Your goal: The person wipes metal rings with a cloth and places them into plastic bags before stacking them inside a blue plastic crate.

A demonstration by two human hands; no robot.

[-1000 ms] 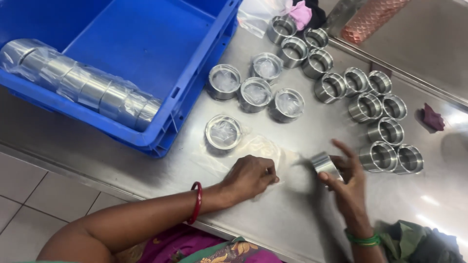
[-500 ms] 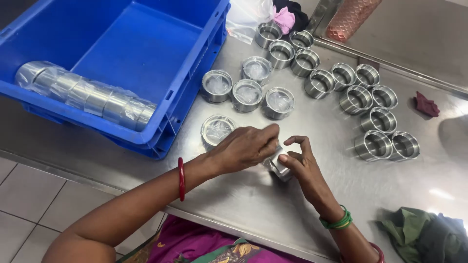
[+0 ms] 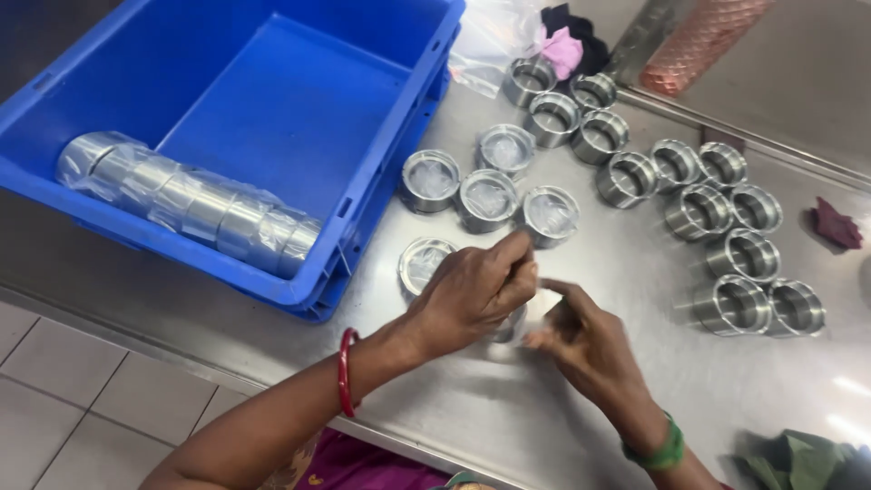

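Head view: my left hand (image 3: 472, 295) and right hand (image 3: 585, 349) close together on a metal ring (image 3: 510, 325), mostly hidden between them, low over the steel worktop (image 3: 581, 426), just beside a film-covered ring (image 3: 425, 263). I judge it heavy, rigid, slick; best pinched across its outer wall

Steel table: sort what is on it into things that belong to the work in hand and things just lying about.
In the work:
left hand and right hand, together on a metal ring
wrapped rings
bare rings
blue crate with a wrapped row of rings

Lying about:
pink cloth
maroon rag
green cloth
mesh roll
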